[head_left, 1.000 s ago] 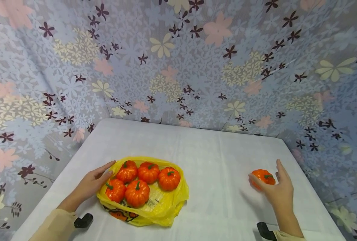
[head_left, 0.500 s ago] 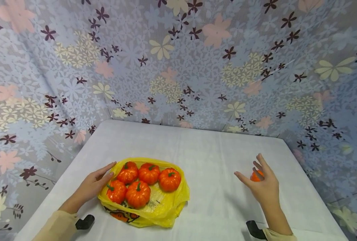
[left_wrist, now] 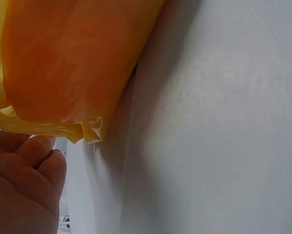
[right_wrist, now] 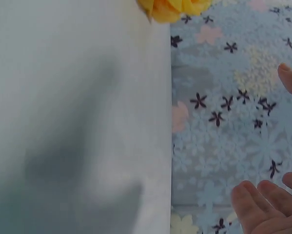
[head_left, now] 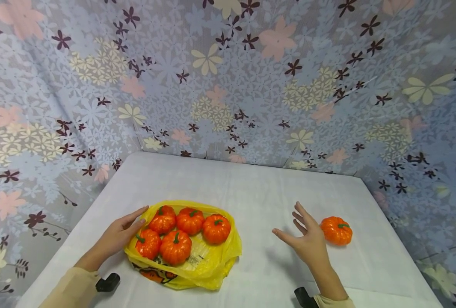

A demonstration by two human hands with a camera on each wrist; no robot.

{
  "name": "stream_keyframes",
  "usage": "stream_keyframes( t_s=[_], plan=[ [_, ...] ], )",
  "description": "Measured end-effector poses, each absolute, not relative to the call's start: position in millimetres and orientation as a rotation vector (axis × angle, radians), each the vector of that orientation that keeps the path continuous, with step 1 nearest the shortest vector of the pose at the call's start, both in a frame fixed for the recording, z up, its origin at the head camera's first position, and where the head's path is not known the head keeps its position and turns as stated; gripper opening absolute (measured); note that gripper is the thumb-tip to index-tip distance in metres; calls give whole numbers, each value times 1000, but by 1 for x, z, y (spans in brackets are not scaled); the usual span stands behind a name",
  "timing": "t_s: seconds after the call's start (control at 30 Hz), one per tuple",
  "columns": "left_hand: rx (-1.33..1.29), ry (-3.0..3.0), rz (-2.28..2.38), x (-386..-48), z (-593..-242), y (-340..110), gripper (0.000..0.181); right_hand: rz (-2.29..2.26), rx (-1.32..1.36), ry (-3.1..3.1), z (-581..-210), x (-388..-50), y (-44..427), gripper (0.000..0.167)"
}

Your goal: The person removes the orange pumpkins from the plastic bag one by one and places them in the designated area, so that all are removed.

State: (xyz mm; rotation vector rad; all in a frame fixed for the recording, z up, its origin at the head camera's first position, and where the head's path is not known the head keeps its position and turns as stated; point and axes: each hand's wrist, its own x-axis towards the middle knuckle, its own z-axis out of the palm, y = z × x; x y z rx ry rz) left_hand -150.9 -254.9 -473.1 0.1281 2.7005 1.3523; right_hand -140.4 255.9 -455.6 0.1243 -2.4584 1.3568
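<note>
Taking twelve o'clock as straight away from the person, nearest are the beige sleeves, each with a black wrist piece. The left hand touches the yellow bag at its ten o'clock edge; whether thumb and fingers pinch the rim, I cannot tell. In the bag sit five orange pumpkins, leaning to its nine-to-one o'clock side. The right hand, at three o'clock of the bag and well apart from it, is spread wide and holds nothing. Near this hand, toward two-to-three o'clock, one lone pumpkin rests on the white table. Beyond, at twelve, hangs flowered cloth.
</note>
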Motion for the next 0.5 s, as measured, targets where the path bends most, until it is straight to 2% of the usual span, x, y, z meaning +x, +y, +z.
stream_keyframes(
  t_s=[0.5],
  plan=[
    [128,2688,1382,-150,-474,-255,61,1405,253,-2484,-462,-143,223,102]
  ],
)
